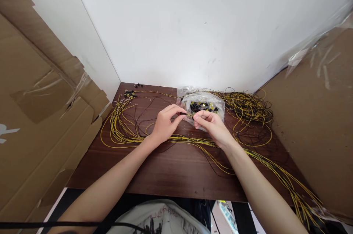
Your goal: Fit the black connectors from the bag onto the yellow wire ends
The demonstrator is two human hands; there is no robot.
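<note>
We faced a lightly marked white wall (193,35) | on our left, a white panel (68,17) met it at a corner | brown cardboard (41,116) stood at left, plastic-edged cardboard (311,105) at right | our dark wooden tabletop (171,171) ran back to the wall | we had bright, even light

Your head cam looks fwd & down from your side of the table (165,171), fairly close: your L hand (166,122) & R hand (212,125) sit approx. mid-frame, your shirt (165,208) shows at btm, the white wall (193,32) fills the top, w/ cardboard (41,79) both sides.
</note>
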